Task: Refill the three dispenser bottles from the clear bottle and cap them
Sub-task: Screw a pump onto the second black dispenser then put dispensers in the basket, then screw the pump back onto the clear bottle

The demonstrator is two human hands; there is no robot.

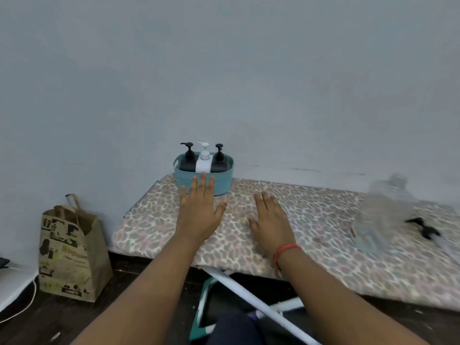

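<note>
Three pump dispenser bottles stand side by side in a teal basket (pixel 225 186) at the board's far left end: a black one (pixel 187 161), a white one (pixel 204 163) and another black one (pixel 220 163), all with pumps on. A large clear bottle (pixel 383 215) stands at the right, blurred. My left hand (pixel 199 212) is stretched out flat, palm down, just in front of the basket. My right hand (pixel 270 221) lies flat over the board's patterned cover, fingers straight. Neither holds anything.
The ironing board (pixel 311 220) has a leopard-print cover and stands against a pale wall. A black pump-like object (pixel 424 229) lies by the clear bottle. A printed paper bag (pixel 72 255) stands on the dark floor at left. The board's white legs (pixel 249 290) cross below.
</note>
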